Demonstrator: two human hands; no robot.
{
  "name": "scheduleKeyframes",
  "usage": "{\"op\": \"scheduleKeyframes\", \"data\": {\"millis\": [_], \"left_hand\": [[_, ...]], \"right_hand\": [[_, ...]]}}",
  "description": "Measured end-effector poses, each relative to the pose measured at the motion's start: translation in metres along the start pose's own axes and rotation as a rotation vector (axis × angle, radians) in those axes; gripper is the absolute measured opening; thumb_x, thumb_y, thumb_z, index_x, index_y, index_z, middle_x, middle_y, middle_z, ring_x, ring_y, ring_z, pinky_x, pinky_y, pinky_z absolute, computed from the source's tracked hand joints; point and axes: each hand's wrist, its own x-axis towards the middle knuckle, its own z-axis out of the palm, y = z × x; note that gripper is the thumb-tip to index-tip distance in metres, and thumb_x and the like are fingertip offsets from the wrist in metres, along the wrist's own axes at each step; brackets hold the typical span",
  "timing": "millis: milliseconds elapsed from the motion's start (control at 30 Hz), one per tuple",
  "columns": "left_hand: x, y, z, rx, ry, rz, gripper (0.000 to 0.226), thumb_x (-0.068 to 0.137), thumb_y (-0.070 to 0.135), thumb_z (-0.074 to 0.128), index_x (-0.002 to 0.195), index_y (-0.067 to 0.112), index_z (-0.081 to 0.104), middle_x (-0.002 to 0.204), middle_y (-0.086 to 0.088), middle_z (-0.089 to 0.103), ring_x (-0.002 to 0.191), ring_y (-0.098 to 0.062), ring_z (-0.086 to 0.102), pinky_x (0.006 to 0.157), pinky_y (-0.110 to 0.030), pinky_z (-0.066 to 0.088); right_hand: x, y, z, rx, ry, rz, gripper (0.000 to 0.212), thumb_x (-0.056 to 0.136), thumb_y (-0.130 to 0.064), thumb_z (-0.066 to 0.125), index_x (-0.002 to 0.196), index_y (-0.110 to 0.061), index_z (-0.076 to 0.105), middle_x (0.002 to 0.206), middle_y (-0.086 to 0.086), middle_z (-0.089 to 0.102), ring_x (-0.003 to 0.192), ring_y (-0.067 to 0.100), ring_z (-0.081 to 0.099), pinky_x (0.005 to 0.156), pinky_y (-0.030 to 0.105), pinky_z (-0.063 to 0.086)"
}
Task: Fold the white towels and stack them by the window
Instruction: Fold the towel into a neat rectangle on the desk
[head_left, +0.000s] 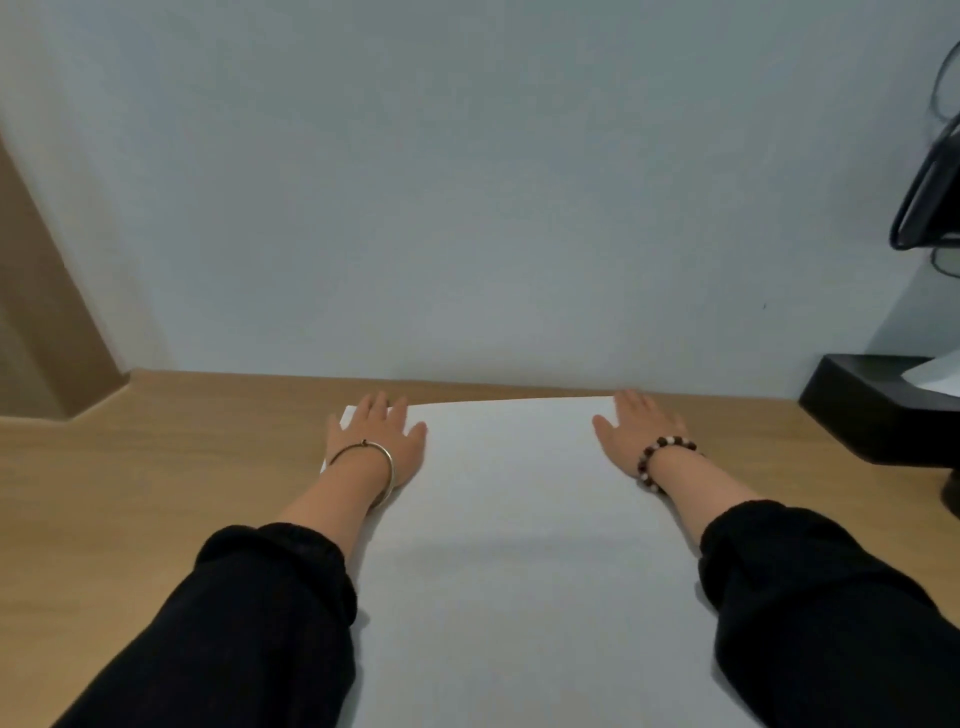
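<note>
Both hands, left hand (375, 441) and right hand (636, 436), are laid flat with fingers straight on the far corners of the white towel (519, 545), spread on the counter (156, 493). Far corners should be pinched evenly and edges matched before creasing.

Towel (519, 545): far right corner hidden under right hand (641, 436); near end cut off at the bottom edge.
</note>
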Motion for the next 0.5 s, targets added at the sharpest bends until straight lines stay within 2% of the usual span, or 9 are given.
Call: {"op": "scheduleKeyframes", "data": {"millis": [167, 233, 300, 333, 400, 467, 500], "left_hand": [[0.006, -0.007, 0.001, -0.075, 0.014, -0.11, 0.056, 0.1, 0.037, 0.015, 0.153, 0.02, 0.008, 0.16, 0.007, -0.002, 0.147, -0.017, -0.007, 0.117, -0.05, 0.007], [0.007, -0.009, 0.0, -0.089, 0.042, -0.133, 0.052, 0.099, 0.028, 0.021, 0.15, 0.019, 0.021, 0.159, 0.006, 0.012, 0.146, -0.02, 0.007, 0.116, -0.049, 0.015], [0.012, -0.014, -0.004, -0.084, 0.083, -0.136, 0.045, 0.095, 0.02, 0.03, 0.14, 0.019, 0.041, 0.148, -0.001, 0.035, 0.137, -0.024, 0.029, 0.11, -0.043, 0.029], [0.015, -0.019, -0.008, -0.064, 0.102, -0.12, 0.042, 0.095, 0.019, 0.033, 0.134, 0.018, 0.048, 0.141, -0.005, 0.043, 0.131, -0.027, 0.036, 0.106, -0.041, 0.034], [0.022, -0.029, -0.016, -0.015, 0.108, -0.049, 0.035, 0.096, 0.02, 0.037, 0.121, 0.018, 0.06, 0.13, -0.01, 0.052, 0.121, -0.03, 0.044, 0.1, -0.037, 0.04], [0.03, -0.035, -0.028, 0.012, 0.076, 0.038, 0.028, 0.093, 0.016, 0.042, 0.107, 0.017, 0.066, 0.118, -0.011, 0.06, 0.11, -0.03, 0.053, 0.087, -0.031, 0.043], [0.033, -0.036, -0.033, 0.014, 0.031, 0.066, 0.026, 0.091, 0.013, 0.045, 0.103, 0.016, 0.067, 0.113, -0.011, 0.063, 0.104, -0.029, 0.056, 0.081, -0.029, 0.043]], "right_hand": [[-0.001, 0.002, -0.001, 0.005, -0.021, 0.049, 0.067, 0.099, -0.049, 0.016, 0.153, -0.012, 0.001, 0.161, -0.001, -0.005, 0.148, 0.015, -0.003, 0.119, 0.047, 0.005], [0.0, 0.001, -0.001, 0.015, -0.021, 0.051, 0.066, 0.1, -0.047, 0.016, 0.153, -0.012, 0.001, 0.161, 0.0, -0.004, 0.148, 0.016, -0.002, 0.119, 0.048, 0.005], [0.003, 0.001, -0.002, 0.023, -0.033, 0.055, 0.064, 0.101, -0.045, 0.017, 0.153, -0.01, 0.004, 0.161, 0.002, -0.002, 0.148, 0.018, 0.001, 0.119, 0.048, 0.006], [0.005, 0.001, -0.006, 0.02, -0.048, 0.049, 0.064, 0.102, -0.044, 0.019, 0.152, -0.007, 0.007, 0.161, 0.005, 0.003, 0.147, 0.021, 0.006, 0.119, 0.047, 0.01], [0.015, 0.001, -0.018, 0.004, -0.097, 0.014, 0.06, 0.102, -0.041, 0.028, 0.147, -0.001, 0.025, 0.155, 0.014, 0.025, 0.14, 0.028, 0.028, 0.114, 0.04, 0.026], [0.026, 0.002, -0.034, -0.074, -0.12, -0.051, 0.047, 0.1, -0.035, 0.04, 0.132, -0.001, 0.045, 0.138, 0.016, 0.048, 0.124, 0.03, 0.048, 0.1, 0.034, 0.039], [0.032, 0.002, -0.041, -0.122, -0.12, -0.089, 0.042, 0.098, -0.034, 0.047, 0.126, -0.002, 0.05, 0.132, 0.015, 0.053, 0.119, 0.03, 0.051, 0.097, 0.034, 0.041]]}}
